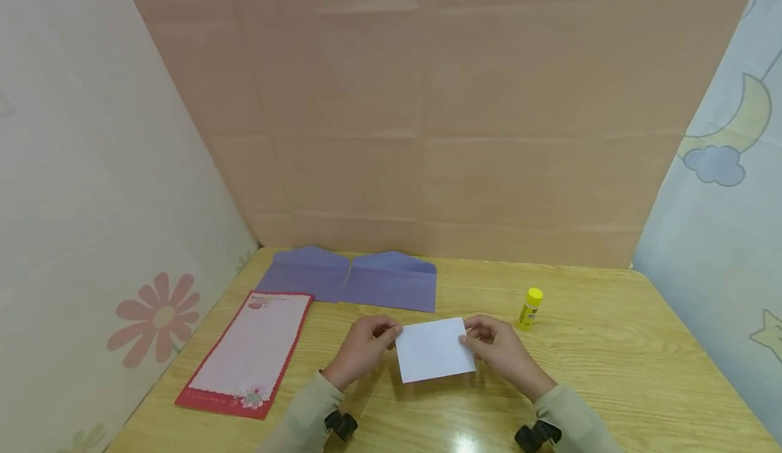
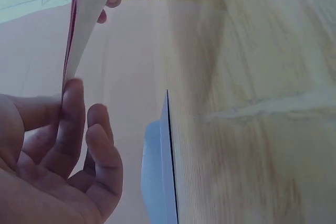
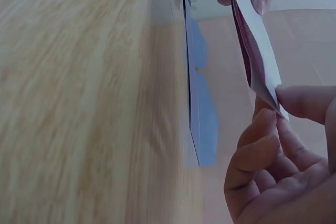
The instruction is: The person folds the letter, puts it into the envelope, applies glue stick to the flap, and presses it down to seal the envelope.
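A folded sheet of paper (image 1: pixel 434 351), white outside with red showing between its layers, is held above the table in front of me. My left hand (image 1: pixel 362 348) pinches its left edge between thumb and fingers. At the right edge, my right hand (image 1: pixel 502 354) pinches it with the thumb on the near face. In the left wrist view the folded paper (image 2: pixel 86 30) stands nearly edge-on. The right wrist view shows the layers of the paper (image 3: pixel 257 45) slightly apart along one side.
Two purple envelopes (image 1: pixel 391 290) lie side by side at the back with flaps raised. A red-bordered letter sheet or pad (image 1: pixel 250 344) lies on the left. The yellow glue stick (image 1: pixel 530 309) stands upright right of my hands. Walls border the wooden table (image 1: pixel 629 358).
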Demonstrator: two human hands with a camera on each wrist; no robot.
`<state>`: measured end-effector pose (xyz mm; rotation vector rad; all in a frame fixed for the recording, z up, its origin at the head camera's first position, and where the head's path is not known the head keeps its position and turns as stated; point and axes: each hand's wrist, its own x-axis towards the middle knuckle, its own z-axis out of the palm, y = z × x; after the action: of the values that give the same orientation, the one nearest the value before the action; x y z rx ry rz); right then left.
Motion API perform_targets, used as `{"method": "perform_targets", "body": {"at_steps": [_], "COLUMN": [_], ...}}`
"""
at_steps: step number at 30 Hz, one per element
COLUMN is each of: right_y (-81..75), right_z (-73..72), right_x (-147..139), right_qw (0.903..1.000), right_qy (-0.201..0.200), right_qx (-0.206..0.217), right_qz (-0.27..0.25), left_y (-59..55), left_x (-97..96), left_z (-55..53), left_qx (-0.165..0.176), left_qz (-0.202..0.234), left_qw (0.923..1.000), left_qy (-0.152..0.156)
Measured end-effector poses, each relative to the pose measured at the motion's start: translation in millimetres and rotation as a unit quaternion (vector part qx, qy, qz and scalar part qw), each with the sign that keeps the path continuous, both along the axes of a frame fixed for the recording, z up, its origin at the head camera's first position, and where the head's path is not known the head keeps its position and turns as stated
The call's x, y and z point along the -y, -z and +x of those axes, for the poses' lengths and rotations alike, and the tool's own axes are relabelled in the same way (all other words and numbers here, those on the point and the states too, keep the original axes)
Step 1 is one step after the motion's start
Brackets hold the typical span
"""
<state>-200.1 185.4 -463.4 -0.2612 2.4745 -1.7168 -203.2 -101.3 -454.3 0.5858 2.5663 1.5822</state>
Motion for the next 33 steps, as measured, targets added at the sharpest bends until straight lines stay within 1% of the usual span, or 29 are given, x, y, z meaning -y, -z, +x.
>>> {"method": "perform_targets", "body": {"at_steps": [5, 11, 15, 18, 21, 23, 25, 26, 28, 31, 33], "right_y": [1.9, 0.0, -1.6, -2.4, -2.3, -1.7, -2.1, -2.2, -2.0, 0.0, 2.5], "right_z": [-1.4, 0.1, 1.6, 2.4, 1.7, 0.9, 0.4, 0.4, 1.0, 3.0, 4.7], "right_x": [-2.3, -3.0, -1.9, -1.0, -1.4, -2.7, -3.3, -3.7, -3.9, -4.8, -6.0], "right_qw": [0.9995, 0.9985, 0.9988, 0.9994, 0.9992, 0.9989, 0.9987, 0.9986, 0.9985, 0.998, 0.9973], "right_qy": [-0.03, -0.029, -0.025, -0.013, 0.001, 0.005, 0.005, 0.003, 0.002, -0.006, -0.013], "right_qx": [-0.006, -0.028, -0.022, -0.013, -0.01, -0.01, -0.01, -0.01, -0.005, 0.011, 0.02], "right_qz": [0.01, 0.036, 0.035, 0.03, 0.038, 0.045, 0.05, 0.051, 0.055, 0.061, 0.069], "left_y": [-1.9, -1.6, 0.2, 3.8, 8.3, 9.4, 9.1, 8.7, 8.6, 11.2, 14.9], "left_x": [0.4, -0.9, -1.7, -3.5, -6.8, -7.9, -7.4, -6.3, -2.6, 6.1, 12.5], "left_z": [-0.1, -0.9, -2.1, -3.6, -5.4, -6.5, -8.8, -10.9, -16.9, -28.7, -37.6], "left_qx": [-0.001, 0.006, 0.014, 0.025, 0.033, 0.025, 0.009, 0.001, -0.017, -0.05, -0.064], "left_qz": [0.006, 0.025, 0.027, 0.019, 0.009, -0.007, -0.03, -0.042, -0.072, -0.121, -0.163], "left_qw": [0.9998, 0.9993, 0.9994, 0.9995, 0.9993, 0.9995, 0.9995, 0.9991, 0.9971, 0.9898, 0.9814], "left_qy": [-0.019, -0.028, -0.017, -0.001, 0.013, 0.017, 0.012, 0.005, -0.019, -0.057, -0.08]}}
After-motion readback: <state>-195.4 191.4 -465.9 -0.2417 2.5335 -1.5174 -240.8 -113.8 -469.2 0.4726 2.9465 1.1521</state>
